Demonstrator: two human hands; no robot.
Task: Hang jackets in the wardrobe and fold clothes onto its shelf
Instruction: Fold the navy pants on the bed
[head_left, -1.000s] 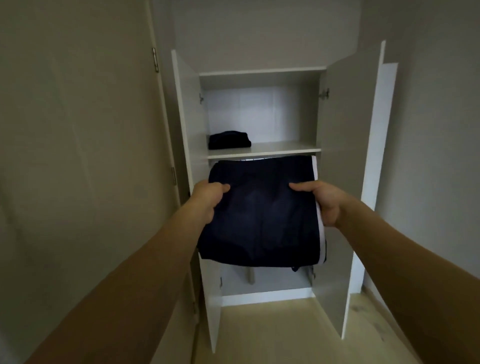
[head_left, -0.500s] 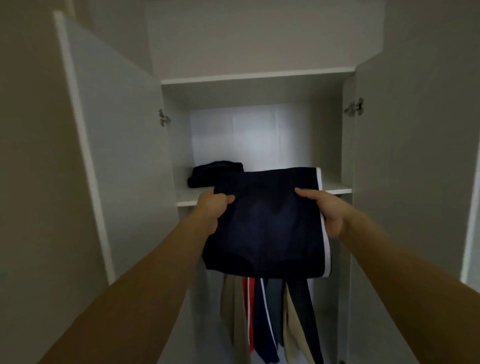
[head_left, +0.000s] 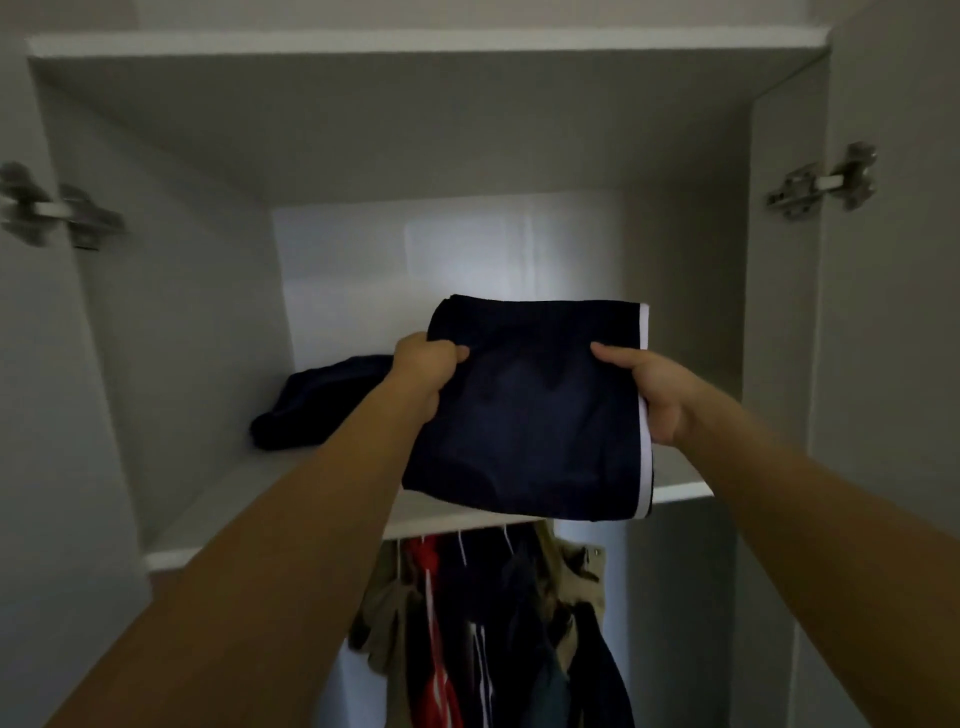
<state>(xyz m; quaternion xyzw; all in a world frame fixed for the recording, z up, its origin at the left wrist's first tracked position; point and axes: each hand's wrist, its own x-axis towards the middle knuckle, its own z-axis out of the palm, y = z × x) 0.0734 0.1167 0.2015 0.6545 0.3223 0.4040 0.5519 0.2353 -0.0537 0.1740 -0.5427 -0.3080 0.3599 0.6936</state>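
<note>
Hands, left (head_left: 423, 374) and right (head_left: 652, 397), grip folded navy garment (head_left: 524, 415) with white side stripe.

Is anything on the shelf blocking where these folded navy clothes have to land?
Nothing visible does. Both hands, left and right, hold the folded navy garment over the shelf's right part, which looks bare. The dark folded garment already there lies on the left side, beside the path, not in it.

Navy fabrics, white wardrobe

The folded garment (head_left: 530, 415) is navy with a white edge stripe; below the white shelf (head_left: 675, 491), red, khaki and navy jackets (head_left: 483, 623).
</note>
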